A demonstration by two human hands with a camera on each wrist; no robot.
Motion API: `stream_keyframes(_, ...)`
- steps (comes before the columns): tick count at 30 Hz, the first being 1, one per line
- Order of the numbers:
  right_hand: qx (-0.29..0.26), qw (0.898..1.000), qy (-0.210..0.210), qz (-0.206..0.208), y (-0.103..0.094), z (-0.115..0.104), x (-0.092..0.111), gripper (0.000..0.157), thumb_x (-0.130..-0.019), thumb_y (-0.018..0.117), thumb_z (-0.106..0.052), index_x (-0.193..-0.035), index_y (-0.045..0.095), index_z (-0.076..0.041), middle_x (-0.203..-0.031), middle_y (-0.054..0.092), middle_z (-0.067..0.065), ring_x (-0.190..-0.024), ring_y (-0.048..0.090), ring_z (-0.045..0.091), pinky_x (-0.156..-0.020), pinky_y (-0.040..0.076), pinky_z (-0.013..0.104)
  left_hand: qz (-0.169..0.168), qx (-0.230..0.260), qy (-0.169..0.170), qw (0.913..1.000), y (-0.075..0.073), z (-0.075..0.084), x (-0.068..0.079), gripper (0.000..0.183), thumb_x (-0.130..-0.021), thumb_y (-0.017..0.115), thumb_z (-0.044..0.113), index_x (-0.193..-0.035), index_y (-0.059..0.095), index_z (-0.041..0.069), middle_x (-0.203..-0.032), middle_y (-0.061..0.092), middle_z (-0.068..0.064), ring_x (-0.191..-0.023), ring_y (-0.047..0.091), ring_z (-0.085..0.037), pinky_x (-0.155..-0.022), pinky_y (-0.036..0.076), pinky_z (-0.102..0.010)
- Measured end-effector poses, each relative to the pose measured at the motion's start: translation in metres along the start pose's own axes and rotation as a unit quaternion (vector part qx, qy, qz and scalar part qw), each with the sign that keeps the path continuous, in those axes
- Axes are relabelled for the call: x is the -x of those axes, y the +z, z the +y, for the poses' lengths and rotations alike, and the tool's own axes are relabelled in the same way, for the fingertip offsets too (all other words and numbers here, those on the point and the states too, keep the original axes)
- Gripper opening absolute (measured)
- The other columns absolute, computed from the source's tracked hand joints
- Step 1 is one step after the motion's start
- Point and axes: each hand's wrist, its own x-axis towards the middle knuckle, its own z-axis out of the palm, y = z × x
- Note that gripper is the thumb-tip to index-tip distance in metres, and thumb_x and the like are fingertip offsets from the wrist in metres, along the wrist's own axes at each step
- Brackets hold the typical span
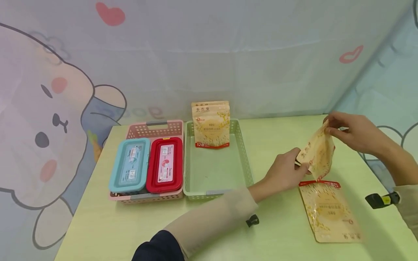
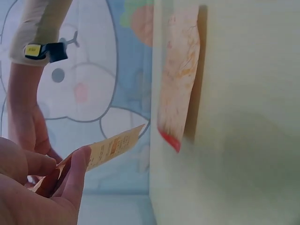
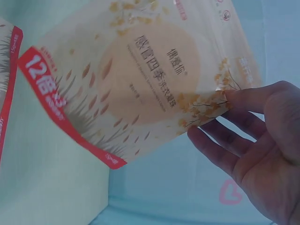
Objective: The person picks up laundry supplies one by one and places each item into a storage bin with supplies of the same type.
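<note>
Both hands hold one pale yellow pouch with a red band, raised over the right side of the table. My left hand pinches it by one edge between thumb and fingers. At the opposite edge, the thumb and fingers of my right hand grip it. The right wrist view shows the pouch's printed front, with a round tan patch, plant drawings and the red strip. Just below it, a second pouch of the same kind lies flat on the table, its red end toward the back.
A green basket stands mid-table with similar pouches upright at its back. Beside it, a pink basket holds a blue-lidded box and a red-lidded box. A printed curtain hangs behind the table.
</note>
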Motion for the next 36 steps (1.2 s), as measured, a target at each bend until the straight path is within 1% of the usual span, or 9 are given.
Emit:
stream_keyframes(2,-0.003,1.000,0.004,0.004,-0.002,-0.001,0.000,0.014,-0.102,0.069,-0.005,-0.115,0.065,-0.007,-0.109,0.075,0.013,-0.104,0.073,0.033,-0.082,0.062,0.048,0.003,0.014,0.001,0.9999,-0.008,0.002,0.000,0.017,-0.110,0.059,0.018,-0.097,0.052,0.010,-0.092,0.078,0.006,-0.067,0.063,0.012,-0.045,0.041,-0.020)
stream_keyframes(6,-0.017,1.000,0.010,0.010,-0.003,0.000,0.000,0.013,-0.104,0.068,-0.008,-0.117,0.065,-0.006,-0.111,0.075,0.017,-0.104,0.074,0.044,-0.072,0.057,0.026,0.009,0.012,-0.008,0.9999,-0.024,0.004,-0.003,0.011,-0.109,0.061,0.018,-0.107,0.060,0.007,-0.090,0.075,0.008,-0.065,0.063,0.010,-0.047,0.044,-0.020)
stream_keyframes(9,-0.022,0.999,0.014,0.021,-0.002,0.000,0.001,0.011,-0.104,0.069,-0.008,-0.114,0.065,-0.006,-0.109,0.075,0.016,-0.095,0.077,0.026,-0.069,0.050,0.013,0.012,-0.003,-0.005,0.9999,-0.034,0.006,-0.007,0.009,-0.109,0.061,0.018,-0.113,0.064,0.010,-0.091,0.071,0.011,-0.065,0.063,0.009,-0.049,0.049,-0.021)
stream_keyframes(12,-0.029,0.999,0.013,0.036,-0.002,-0.001,0.000,0.008,-0.104,0.069,-0.009,-0.111,0.066,-0.006,-0.107,0.076,0.015,-0.086,0.075,0.007,-0.070,0.046,0.005,0.017,-0.005,0.003,0.9998,-0.046,0.008,-0.010,0.011,-0.109,0.061,0.018,-0.100,0.061,0.012,-0.092,0.070,0.011,-0.065,0.064,0.008,-0.048,0.047,-0.021)
stream_keyframes(17,-0.041,0.998,0.014,0.052,-0.003,-0.007,-0.004,0.010,-0.106,0.067,-0.012,-0.113,0.065,-0.005,-0.105,0.074,0.016,-0.083,0.070,-0.004,-0.069,0.044,0.004,0.033,0.010,0.000,0.9994,-0.063,0.009,-0.013,0.022,-0.109,0.063,0.017,-0.088,0.057,0.013,-0.091,0.074,0.009,-0.064,0.066,0.007,-0.047,0.045,-0.020)
stream_keyframes(23,-0.058,0.996,0.029,0.065,-0.004,-0.013,-0.004,0.011,-0.106,0.066,-0.011,-0.113,0.064,-0.003,-0.106,0.072,0.020,-0.081,0.061,-0.018,-0.067,0.045,0.004,0.037,0.014,0.002,0.9992,-0.081,0.012,-0.017,0.020,-0.108,0.065,0.019,-0.090,0.063,0.010,-0.089,0.076,0.009,-0.065,0.069,0.004,-0.046,0.043,-0.020)
stream_keyframes(28,-0.082,0.993,0.031,0.073,-0.002,-0.021,-0.007,0.014,-0.106,0.066,-0.011,-0.116,0.063,-0.001,-0.107,0.069,0.021,-0.085,0.057,-0.022,-0.067,0.048,0.004,0.038,-0.002,-0.006,0.9992,-0.101,0.013,-0.019,0.017,-0.108,0.066,0.022,-0.094,0.066,0.011,-0.087,0.075,0.010,-0.066,0.071,0.001,-0.046,0.038,-0.021)
stream_keyframes(33,-0.088,0.993,0.022,0.077,-0.001,-0.032,-0.009,0.015,-0.106,0.065,-0.010,-0.119,0.062,-0.001,-0.106,0.070,0.019,-0.088,0.057,-0.023,-0.067,0.050,0.006,0.042,-0.034,-0.006,0.9985,-0.122,0.014,-0.019,0.015,-0.108,0.066,0.025,-0.098,0.065,0.013,-0.090,0.077,0.008,-0.067,0.071,0.000,-0.047,0.025,-0.023)
stream_keyframes(36,-0.082,0.993,0.013,0.083,-0.001,-0.037,-0.012,0.015,-0.106,0.065,-0.010,-0.118,0.062,-0.001,-0.105,0.072,0.019,-0.086,0.059,-0.022,-0.067,0.050,0.006,0.050,-0.028,-0.001,0.9984,-0.130,0.013,-0.017,0.013,-0.107,0.066,0.024,-0.102,0.066,0.012,-0.093,0.077,0.005,-0.067,0.072,-0.001,-0.047,0.028,-0.022)
